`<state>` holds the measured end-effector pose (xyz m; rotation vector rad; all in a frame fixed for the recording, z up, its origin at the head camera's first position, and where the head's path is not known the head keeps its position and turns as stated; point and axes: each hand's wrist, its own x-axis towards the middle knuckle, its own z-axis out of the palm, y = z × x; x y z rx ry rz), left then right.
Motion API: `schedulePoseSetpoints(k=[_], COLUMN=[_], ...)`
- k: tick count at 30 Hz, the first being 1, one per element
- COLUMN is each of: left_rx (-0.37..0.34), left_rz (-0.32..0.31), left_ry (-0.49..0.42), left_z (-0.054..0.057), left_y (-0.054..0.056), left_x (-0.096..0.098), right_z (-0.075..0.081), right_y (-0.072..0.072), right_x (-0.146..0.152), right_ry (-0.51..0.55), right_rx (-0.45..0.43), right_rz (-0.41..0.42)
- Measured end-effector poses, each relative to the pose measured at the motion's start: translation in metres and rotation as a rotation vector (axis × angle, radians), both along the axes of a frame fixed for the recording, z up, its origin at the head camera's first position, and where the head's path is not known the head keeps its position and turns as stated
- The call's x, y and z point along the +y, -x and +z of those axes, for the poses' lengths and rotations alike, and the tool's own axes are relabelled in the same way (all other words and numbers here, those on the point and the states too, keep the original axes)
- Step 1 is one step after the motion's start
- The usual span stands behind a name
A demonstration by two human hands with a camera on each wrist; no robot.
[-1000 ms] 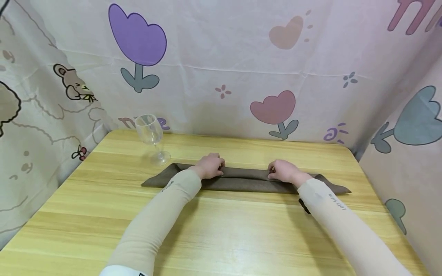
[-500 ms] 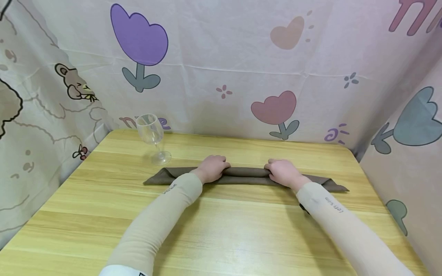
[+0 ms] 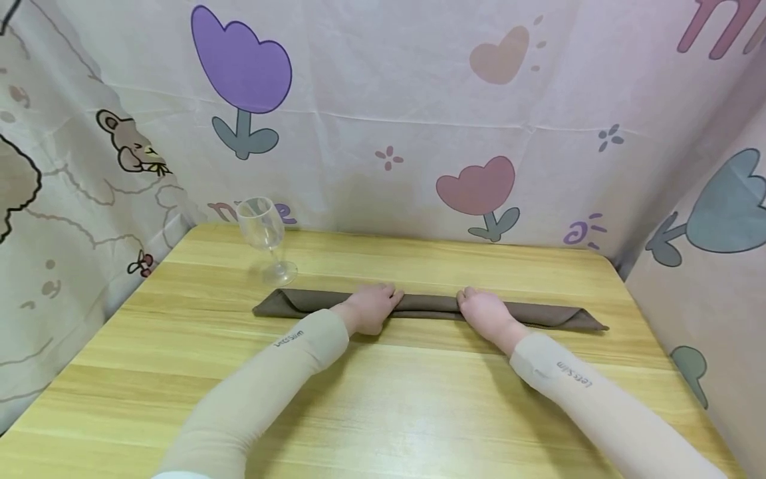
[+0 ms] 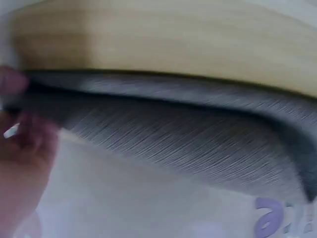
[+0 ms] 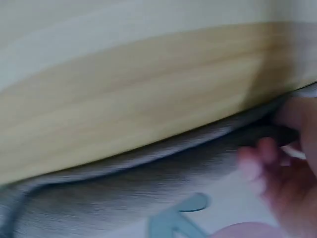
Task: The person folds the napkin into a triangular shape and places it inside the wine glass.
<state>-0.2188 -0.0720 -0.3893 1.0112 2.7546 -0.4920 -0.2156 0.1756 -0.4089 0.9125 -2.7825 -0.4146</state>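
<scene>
A brown cloth (image 3: 427, 304), rolled into a long narrow strip with pointed ends, lies across the table. My left hand (image 3: 372, 307) grips the roll left of its middle, knuckles up and fingers over the far side. To the right, my right hand (image 3: 483, 313) holds it the same way, leaving a short stretch of roll between the two. Seen from the left wrist, thumb and fingers (image 4: 34, 136) pinch the rolled edge above a loose flap. The right wrist view, somewhat blurred, has the fingers (image 5: 252, 163) and thumb curled round the roll.
A clear wine glass (image 3: 263, 229) stands upright behind the cloth's left end, near the table's back left corner. The wooden table (image 3: 413, 406) stretches toward me. Printed curtains (image 3: 371, 80) hang behind it and along both sides.
The flap in front of the roll has narrowed as the cloth was rolled up toward me. Both hands have shifted slightly nearer and now curl over the roll.
</scene>
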Motion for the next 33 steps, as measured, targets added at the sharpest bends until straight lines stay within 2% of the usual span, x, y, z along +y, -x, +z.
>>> schedulePoseSetpoints(k=[2,4,5,8,11,13,15,18,21,24,25,30,32,33], left_rx=[-0.041,-0.05,-0.044,0.041,0.149,0.192,0.212,0.209,0.199,0.176,0.147,-0.089,-0.143,-0.142], left_rz=[0.045,0.077,0.089,0.08,0.046,0.037,0.039,0.056,0.067,0.075,0.09,0.224,0.263,0.266], left_ry=[0.009,0.021,0.026,0.126,0.275,0.336,0.347,0.322,0.314,0.312,0.287,0.027,-0.063,-0.073], left_z=[0.005,0.009,0.01,0.011,0.006,0.004,0.001,0.001,0.002,0.006,0.007,0.02,0.022,0.023], left_y=[-0.005,-0.008,-0.01,-0.015,-0.019,-0.02,-0.02,-0.019,-0.019,-0.02,-0.02,-0.015,-0.011,-0.009], left_x=[0.005,0.011,0.014,0.021,0.027,0.031,0.034,0.037,0.039,0.04,0.04,0.035,0.03,0.028], right_z=[0.004,0.009,0.012,0.018,0.02,0.018,0.015,0.011,0.01,0.007,0.007,0.002,0.002,0.002], right_y=[-0.005,-0.009,-0.011,-0.014,-0.017,-0.017,-0.018,-0.02,-0.024,-0.026,-0.027,-0.031,-0.032,-0.032], right_x=[-0.005,-0.009,-0.011,-0.016,-0.021,-0.023,-0.025,-0.026,-0.024,-0.019,-0.017,-0.008,-0.006,-0.005], right_ry=[-0.03,-0.044,-0.043,-0.081,-0.173,-0.131,-0.017,0.189,0.263,0.271,0.267,0.247,0.251,0.255], right_rx=[-0.064,-0.16,-0.207,-0.294,-0.241,-0.203,-0.219,-0.387,-0.514,-0.527,-0.523,-0.538,-0.551,-0.558], right_rz=[-0.046,-0.097,-0.118,-0.17,-0.156,-0.115,-0.047,0.005,-0.02,-0.03,-0.03,-0.063,-0.078,-0.082])
